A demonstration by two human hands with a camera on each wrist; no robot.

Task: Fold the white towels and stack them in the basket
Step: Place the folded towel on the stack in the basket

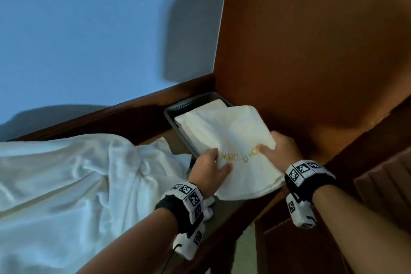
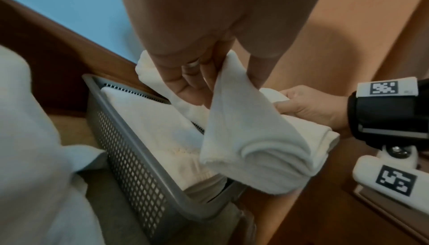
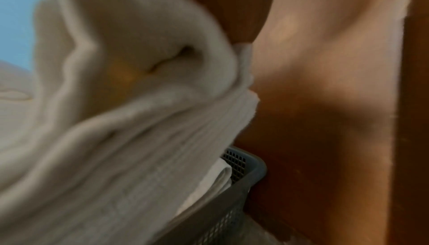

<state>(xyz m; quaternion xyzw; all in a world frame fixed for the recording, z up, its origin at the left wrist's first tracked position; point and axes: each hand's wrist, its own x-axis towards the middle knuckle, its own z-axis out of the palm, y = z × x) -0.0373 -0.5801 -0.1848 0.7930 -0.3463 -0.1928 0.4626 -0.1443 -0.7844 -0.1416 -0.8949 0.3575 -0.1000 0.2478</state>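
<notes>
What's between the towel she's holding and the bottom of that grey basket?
Another folded white towel already lies inside the basket, under the held towel; the left wrist view shows it.

Folded towel (image 1: 235,140): white, with gold-yellow embroidered lettering near one edge. Towel in the basket (image 2: 157,120): white to cream. Basket (image 2: 130,149): grey plastic, its walls perforated in a regular grid of small holes. Loose cloth (image 1: 66,180): plain white, tinted bluish in shadow. Wall (image 1: 100,29): pale blue. Wooden panel (image 1: 311,40): orange-brown; wooden rail (image 1: 133,109): darker reddish brown. Wrist bands (image 1: 311,173): black, carrying white blocks printed with black-and-white square markers.
</notes>
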